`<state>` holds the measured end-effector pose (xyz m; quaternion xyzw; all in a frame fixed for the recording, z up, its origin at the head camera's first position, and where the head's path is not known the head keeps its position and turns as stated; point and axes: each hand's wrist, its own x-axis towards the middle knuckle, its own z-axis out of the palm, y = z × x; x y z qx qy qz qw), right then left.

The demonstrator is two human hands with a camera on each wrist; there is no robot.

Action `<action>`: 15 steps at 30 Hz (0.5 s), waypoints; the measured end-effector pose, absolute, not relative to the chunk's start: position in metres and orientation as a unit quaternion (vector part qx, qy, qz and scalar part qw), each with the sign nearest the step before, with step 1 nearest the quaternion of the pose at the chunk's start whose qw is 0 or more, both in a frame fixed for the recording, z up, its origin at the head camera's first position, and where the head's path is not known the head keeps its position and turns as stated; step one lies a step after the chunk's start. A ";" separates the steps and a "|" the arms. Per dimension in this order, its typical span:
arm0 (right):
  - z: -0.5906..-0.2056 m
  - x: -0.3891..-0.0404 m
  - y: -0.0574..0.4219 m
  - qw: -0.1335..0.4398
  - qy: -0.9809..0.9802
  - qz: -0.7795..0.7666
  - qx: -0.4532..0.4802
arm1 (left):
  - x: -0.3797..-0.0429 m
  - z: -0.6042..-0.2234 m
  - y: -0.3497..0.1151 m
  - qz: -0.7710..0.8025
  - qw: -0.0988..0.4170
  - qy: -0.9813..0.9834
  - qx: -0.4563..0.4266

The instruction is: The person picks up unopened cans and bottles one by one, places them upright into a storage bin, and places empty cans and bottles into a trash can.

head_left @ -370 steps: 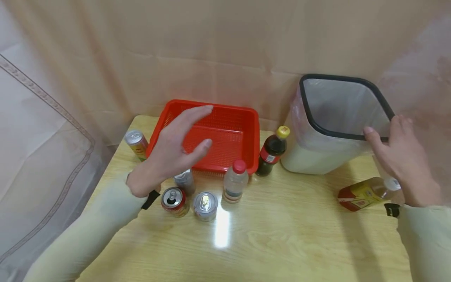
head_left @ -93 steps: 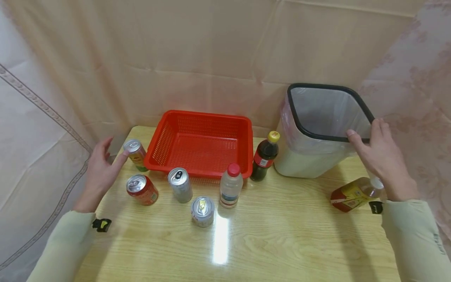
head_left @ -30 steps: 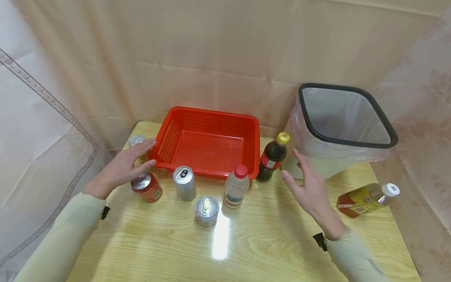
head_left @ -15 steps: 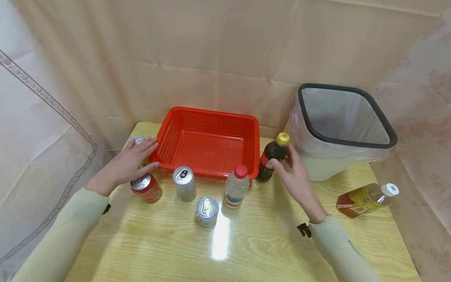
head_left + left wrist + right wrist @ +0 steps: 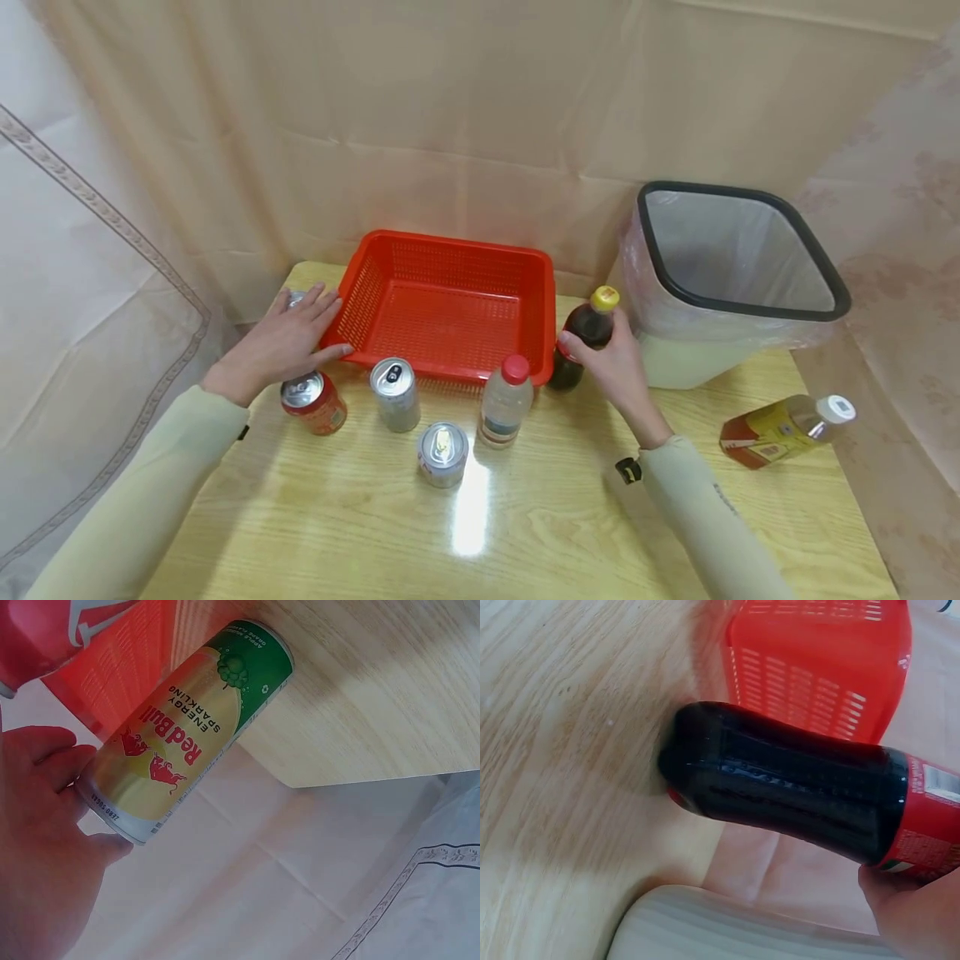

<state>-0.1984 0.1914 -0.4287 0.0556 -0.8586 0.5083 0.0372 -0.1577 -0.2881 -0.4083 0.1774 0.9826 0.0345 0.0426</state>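
Note:
My right hand [image 5: 619, 368] grips a cola bottle [image 5: 588, 327] with a yellow cap, thumb on one side and fingers round the other. In the right wrist view the bottle's dark base [image 5: 705, 757] is close to the tabletop; whether it touches is unclear. My left hand [image 5: 281, 343] lies with spread, nearly straight fingers at the left rim of a red plastic basket [image 5: 420, 364]. Beneath it stands a Red Bull can [image 5: 176, 735], mostly hidden in the head view; whether the fingers touch it is unclear. A red cola can [image 5: 318, 406] stands just below that hand.
Two silver cans [image 5: 396, 398] and a clear red-capped bottle [image 5: 504, 408] stand before the basket. A lined bin [image 5: 675, 358] with a black rim is behind the right hand. A yellow-labelled bottle [image 5: 776, 429] is at the right. Cloth [image 5: 465, 108] hangs behind the table.
My right hand has left the bin's rim and taken hold of the cola bottle. My left hand has come to the basket's left rim. The red can stands farther left than at first.

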 end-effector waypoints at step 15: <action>-0.418 -0.185 0.189 0.129 -0.844 0.509 0.107 | -0.157 -0.410 -0.287 0.004 0.052 0.983 0.174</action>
